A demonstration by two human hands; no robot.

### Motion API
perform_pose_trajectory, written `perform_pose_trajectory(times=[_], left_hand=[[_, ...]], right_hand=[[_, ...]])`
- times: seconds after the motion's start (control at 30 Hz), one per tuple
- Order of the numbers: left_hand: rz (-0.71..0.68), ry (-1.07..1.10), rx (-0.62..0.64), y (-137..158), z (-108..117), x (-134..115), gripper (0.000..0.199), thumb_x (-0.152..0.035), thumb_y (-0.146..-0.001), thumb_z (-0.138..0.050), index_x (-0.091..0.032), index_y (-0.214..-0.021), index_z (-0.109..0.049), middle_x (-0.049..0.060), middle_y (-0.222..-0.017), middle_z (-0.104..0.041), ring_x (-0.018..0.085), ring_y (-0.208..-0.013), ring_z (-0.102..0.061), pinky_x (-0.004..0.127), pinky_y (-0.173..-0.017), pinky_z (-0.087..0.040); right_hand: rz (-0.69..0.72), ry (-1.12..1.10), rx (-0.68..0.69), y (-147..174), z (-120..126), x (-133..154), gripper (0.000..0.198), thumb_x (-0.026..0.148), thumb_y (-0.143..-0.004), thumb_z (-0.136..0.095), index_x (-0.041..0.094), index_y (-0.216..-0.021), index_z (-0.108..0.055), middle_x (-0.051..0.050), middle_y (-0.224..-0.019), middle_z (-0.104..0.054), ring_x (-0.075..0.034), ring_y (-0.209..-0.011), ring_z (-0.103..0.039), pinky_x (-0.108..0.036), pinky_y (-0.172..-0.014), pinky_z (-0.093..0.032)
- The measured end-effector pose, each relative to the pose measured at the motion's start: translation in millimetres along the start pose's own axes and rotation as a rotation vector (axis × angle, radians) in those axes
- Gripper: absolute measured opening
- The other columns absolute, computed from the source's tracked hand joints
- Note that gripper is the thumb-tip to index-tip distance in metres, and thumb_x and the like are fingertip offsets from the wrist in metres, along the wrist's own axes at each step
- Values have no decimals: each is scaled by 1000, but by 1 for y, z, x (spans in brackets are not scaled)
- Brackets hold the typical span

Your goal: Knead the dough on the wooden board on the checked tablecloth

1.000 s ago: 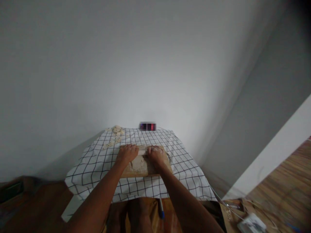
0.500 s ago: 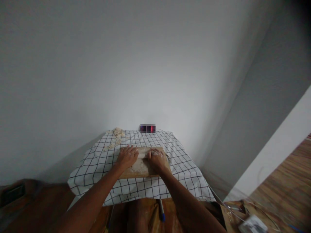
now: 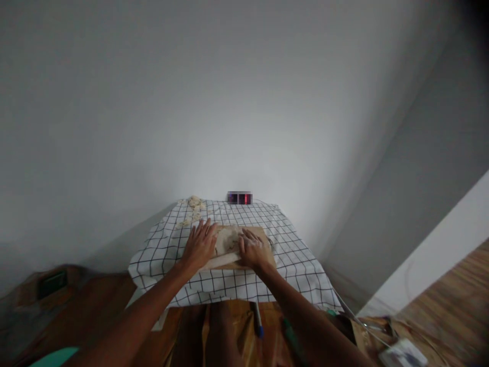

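Rolling pin [image 3: 224, 261] lay below the frame's centre, on a board [image 3: 264, 236] with dough [image 3: 226, 240].
Left hand [image 3: 200, 244] and right hand [image 3: 252, 250], fingers extended, covered its ends; lower right, a white box [image 3: 405, 352] bore unreadably blurred markings.

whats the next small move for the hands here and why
Probably roll the rolling pin away from the body, across the flattened dough: the pin lies near the board's near edge, most of the visible dough lies beyond it, and the left hand and right hand are at either side with fingers pointing forward.
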State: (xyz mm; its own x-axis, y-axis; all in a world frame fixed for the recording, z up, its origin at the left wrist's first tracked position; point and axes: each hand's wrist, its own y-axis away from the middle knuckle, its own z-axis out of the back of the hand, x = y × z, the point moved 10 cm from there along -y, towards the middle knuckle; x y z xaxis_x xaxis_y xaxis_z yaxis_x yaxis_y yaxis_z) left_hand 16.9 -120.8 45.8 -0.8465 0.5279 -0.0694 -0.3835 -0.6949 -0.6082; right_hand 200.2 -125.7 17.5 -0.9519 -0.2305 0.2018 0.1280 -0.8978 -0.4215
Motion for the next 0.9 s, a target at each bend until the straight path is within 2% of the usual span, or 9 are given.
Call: perform_pose_trajectory(times=[0.07, 0.2, 0.33, 0.47, 0.53, 0.63, 0.73, 0.83, 0.9], left_hand=[[34, -36, -39, 1, 8, -1, 47, -30, -113, -39, -21, -150, -67, 15, -161, -64, 33, -157, -52, 61, -131, -38], [102, -49, -20, 9, 10, -4, 41, -28, -111, -42, -23, -140, -71, 12, -153, -71, 31, -147, -60, 54, -124, -47], [151, -67, 13, 34, -1, -4, 43, -33, -111, -42, -24, -142, -71, 11, -156, -69, 33, -152, -57, 57, -127, -44], [190, -39, 115, 39, -18, 5, 51, -37, -112, -40, -22, -152, -67, 15, -161, -65, 36, -156, -54, 64, -132, -36], [212, -32, 157, 28, -23, 13, 52, -37, -111, -39, -22, -152, -67, 16, -162, -64, 38, -158, -51, 66, -133, -33], [235, -44, 139, 2, -23, 24, 48, -36, -111, -40, -23, -145, -72, 15, -157, -68, 39, -155, -51, 66, -132, -32], [250, -71, 101, -28, -24, 32, 44, -36, -112, -40, -21, -129, -77, 17, -141, -76, 36, -142, -59, 60, -126, -38], [276, -88, 83, -53, -33, 38, 48, -36, -114, -33, -18, -116, -78, 16, -125, -81, 32, -124, -68, 51, -116, -45], [249, -83, 77, -65, -44, 40, 52, -36, -115, -29, -17, -113, -78, 16, -121, -81, 30, -118, -71, 48, -113, -47]], right_hand=[[-18, -1, -27, 4, -6, -2, 43, 29, -116, -42, 24, -141, -77, -9, -161, -64, -24, -149, -60, -44, -125, -46], [-1, 13, -63, 8, -12, -5, 40, 27, -114, -45, 20, -131, -81, -11, -152, -71, -24, -146, -63, -41, -123, -49], [49, 21, -95, 11, -11, -1, 36, 24, -112, -49, 20, -115, -85, -13, -132, -81, -26, -137, -70, -41, -121, -51], [-3, 28, -67, 7, -11, -3, 33, 27, -112, -52, 21, -118, -84, -14, -142, -76, -27, -141, -67, -42, -121, -51], [-45, 26, -17, 1, -12, -5, 36, 31, -114, -49, 21, -121, -83, -14, -148, -73, -26, -143, -65, -41, -121, -51], [-71, 24, 61, -11, -12, -6, 39, 33, -116, -44, 21, -123, -81, -13, -149, -73, -26, -141, -65, -40, -120, -50], [-66, 61, 129, -25, -10, -6, 41, 30, -118, -39, 20, -122, -78, -15, -138, -77, -26, -132, -69, -38, -114, -51], [-19, 152, 221, -38, -11, -6, 37, 28, -118, -41, 20, -132, -73, -17, -133, -76, -29, -125, -71, -40, -106, -54], [24, 207, 274, -48, -15, -8, 36, 26, -117, -41, 20, -136, -70, -18, -132, -75, -31, -121, -72, -41, -100, -55]])
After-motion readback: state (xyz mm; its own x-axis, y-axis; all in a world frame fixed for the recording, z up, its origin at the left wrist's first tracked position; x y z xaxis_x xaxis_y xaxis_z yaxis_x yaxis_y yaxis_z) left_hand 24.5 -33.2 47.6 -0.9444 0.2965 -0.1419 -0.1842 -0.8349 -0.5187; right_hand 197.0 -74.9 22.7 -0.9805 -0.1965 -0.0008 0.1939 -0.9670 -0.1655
